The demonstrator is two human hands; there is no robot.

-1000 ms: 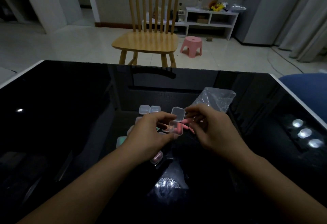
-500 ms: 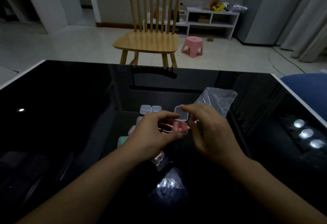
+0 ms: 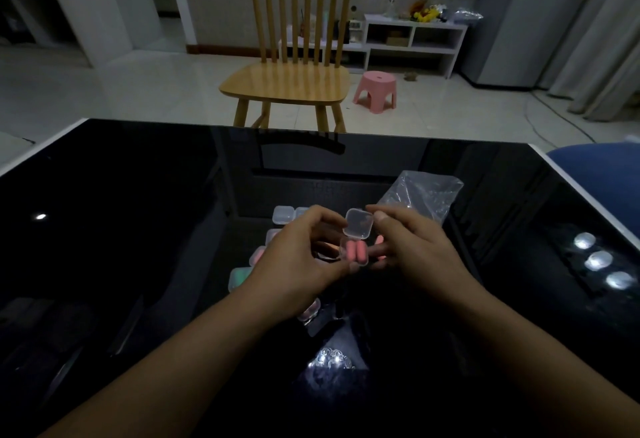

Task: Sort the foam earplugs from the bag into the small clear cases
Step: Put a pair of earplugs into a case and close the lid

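Note:
Above the black glossy table (image 3: 138, 229), my left hand (image 3: 298, 261) grips a small clear case (image 3: 355, 252) with two pink earplugs inside. Its hinged lid (image 3: 359, 228) stands up open. My right hand (image 3: 412, 247) is close beside the case, thumb and forefinger touching the lid's right edge. The crumpled clear bag (image 3: 422, 195) lies just behind my right hand. Several other small cases lie under and behind my hands: two clear ones (image 3: 282, 214) at the back, a greenish one (image 3: 239, 276) to the left, a pink-filled one (image 3: 308, 311) near my left wrist.
A wooden chair (image 3: 287, 84) stands past the table's far edge, with a pink stool (image 3: 375, 87) and a white shelf (image 3: 412, 39) behind it. A blue seat (image 3: 602, 178) sits at the right edge. Lamp reflections glare on the tabletop.
Both pink earplugs now lie inside the case; earlier one was between my right fingers at its mouth. My right hand has moved up to the lid.

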